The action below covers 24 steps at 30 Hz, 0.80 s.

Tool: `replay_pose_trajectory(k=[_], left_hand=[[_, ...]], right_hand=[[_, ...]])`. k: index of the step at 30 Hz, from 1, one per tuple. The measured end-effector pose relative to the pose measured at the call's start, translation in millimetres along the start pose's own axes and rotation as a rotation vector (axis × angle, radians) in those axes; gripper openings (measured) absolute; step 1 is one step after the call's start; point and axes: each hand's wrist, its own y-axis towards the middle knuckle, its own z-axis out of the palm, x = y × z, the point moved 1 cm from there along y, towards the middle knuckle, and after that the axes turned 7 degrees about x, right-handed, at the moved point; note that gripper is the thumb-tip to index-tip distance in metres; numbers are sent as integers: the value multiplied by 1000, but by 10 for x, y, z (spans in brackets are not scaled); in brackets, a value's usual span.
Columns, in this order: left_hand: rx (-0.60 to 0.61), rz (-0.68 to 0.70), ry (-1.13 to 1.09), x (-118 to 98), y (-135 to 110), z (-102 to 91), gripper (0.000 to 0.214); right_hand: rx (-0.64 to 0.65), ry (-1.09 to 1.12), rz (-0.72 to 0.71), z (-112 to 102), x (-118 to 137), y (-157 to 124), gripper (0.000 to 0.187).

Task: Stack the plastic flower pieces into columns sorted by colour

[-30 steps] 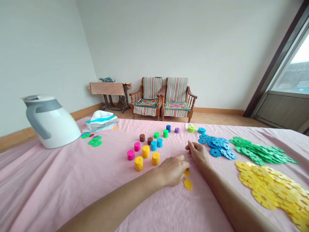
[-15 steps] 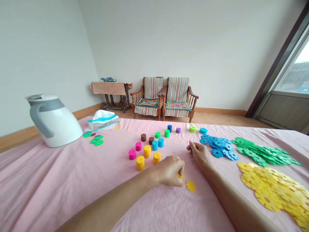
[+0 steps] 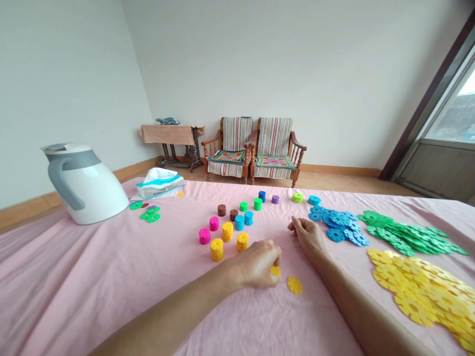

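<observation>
My left hand (image 3: 261, 263) is closed low over the cloth, with a yellow snowflake disc (image 3: 275, 270) showing at its fingertips. Another yellow disc (image 3: 294, 285) lies flat just right of it. My right hand (image 3: 307, 233) rests on the cloth with its fingers curled together, and I see nothing in them. Beside it, to the right, is a loose pile of blue snowflake discs (image 3: 339, 223). Short upright stacks stand left of my hands: yellow stacks (image 3: 217, 249), pink stacks (image 3: 204, 236), light blue stacks (image 3: 239, 223) and brown stacks (image 3: 221, 210).
Large piles of green discs (image 3: 411, 232) and yellow discs (image 3: 419, 287) spread at the right. A white jug (image 3: 94, 190) and a tissue box (image 3: 159, 185) stand at the left, near a few loose green discs (image 3: 150, 214). Pink cloth (image 3: 122, 277) covers the table.
My left hand has shifted very slightly left, and more of the yellow disc at its fingertips shows. The right hand stays in place. The whole view has moved a little.
</observation>
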Motion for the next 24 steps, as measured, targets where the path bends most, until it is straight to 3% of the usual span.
replay_pose_trajectory(k=[9, 15, 17, 21, 24], left_hand=[[66, -94, 31, -20, -48, -53, 19], [-28, -75, 52, -94, -109, -27, 19], [-114, -55, 48, -82, -172, -133, 16], [-307, -99, 15, 83, -315, -525, 18], [-364, -166, -18, 258, -385, -736, 19]], right_hand=[[2, 0, -20, 7, -1, -6, 52], [10, -3, -16, 11, -4, -4, 52], [10, -5, -14, 10, 5, -7, 52], [16, -7, -18, 4, 48, -22, 52], [14, -8, -14, 2, 69, -30, 53]])
